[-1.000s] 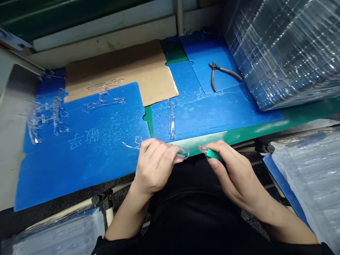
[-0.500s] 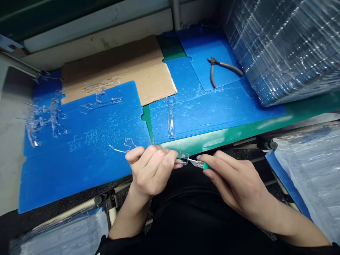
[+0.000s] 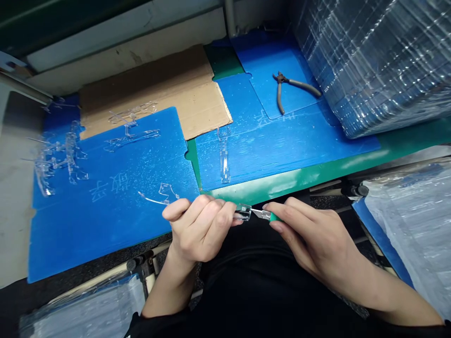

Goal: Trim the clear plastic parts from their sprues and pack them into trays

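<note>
Over the blue mat [image 3: 105, 230], our left hand [image 3: 199, 230] is clamping a clear part [image 3: 242, 212], its long axis running sideways to the knife [image 3: 275, 216] our right hand [image 3: 313, 239] is gripping, blade at its end

Green bench [image 3: 289, 180]: blue sheets [image 3: 88, 225], cardboard [image 3: 169, 89], pliers [image 3: 299, 84], plastic pieces [image 3: 223, 155].

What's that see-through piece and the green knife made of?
The piece in the left hand looks like clear, glossy plastic: it glints and is see-through. The knife's blade looks like shiny steel. Its green handle seems smooth plastic, or painted metal.
</note>
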{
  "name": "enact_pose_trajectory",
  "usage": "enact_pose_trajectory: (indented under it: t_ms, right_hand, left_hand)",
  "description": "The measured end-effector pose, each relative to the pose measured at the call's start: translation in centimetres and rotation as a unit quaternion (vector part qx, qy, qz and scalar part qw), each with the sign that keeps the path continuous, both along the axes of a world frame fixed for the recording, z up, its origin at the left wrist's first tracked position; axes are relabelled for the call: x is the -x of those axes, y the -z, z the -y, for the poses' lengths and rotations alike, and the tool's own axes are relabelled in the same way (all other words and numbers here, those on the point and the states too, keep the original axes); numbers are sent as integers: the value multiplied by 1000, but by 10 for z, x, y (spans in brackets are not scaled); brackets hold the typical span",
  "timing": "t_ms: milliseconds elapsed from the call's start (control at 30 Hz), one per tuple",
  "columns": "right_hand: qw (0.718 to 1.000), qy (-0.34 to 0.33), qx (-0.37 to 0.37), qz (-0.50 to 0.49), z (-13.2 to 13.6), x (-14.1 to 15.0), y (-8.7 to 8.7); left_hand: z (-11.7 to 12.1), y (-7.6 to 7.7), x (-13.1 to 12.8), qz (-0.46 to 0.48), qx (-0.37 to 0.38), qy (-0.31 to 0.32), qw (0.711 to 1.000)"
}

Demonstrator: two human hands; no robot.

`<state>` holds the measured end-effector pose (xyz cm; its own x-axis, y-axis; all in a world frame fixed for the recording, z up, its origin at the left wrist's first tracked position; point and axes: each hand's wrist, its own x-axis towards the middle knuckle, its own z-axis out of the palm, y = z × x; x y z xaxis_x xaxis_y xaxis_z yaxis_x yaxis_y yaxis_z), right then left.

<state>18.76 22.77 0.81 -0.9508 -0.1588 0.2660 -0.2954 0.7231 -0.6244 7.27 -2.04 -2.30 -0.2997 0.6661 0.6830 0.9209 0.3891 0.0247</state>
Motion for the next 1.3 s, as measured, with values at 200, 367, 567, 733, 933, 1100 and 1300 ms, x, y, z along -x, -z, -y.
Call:
enact_pose_trajectory:
  t_ms: [200,367,567,733,933,1100,1300]
  right_hand:
    - [999,0,-42,-2,-3,-1,-1]
    - [998,26,-49,-25,-11,8,9]
    - [991,40,118,-45,-23,19,16]
    - [974,62,218,19,-20,16,13]
    - [964,150,197,98,-27,-7,23]
    - [941,209,105,244,-54,-55,32]
    - [892,379,164,183,-106,-141,34]
  left_hand:
    - [-10,-13,-2,-11,29,-18,999]
    - [-12,-24,-12,58,33,19,998]
    - [-36,-31,-23,74,67,106,989]
    - [-79,-14,-33,23,138,229,963]
    - [-117,-2,-68,40,263,396,879]
    - [-155,26,-100,47,315,453,833]
    - [-203,38,-141,21,270,501,822]
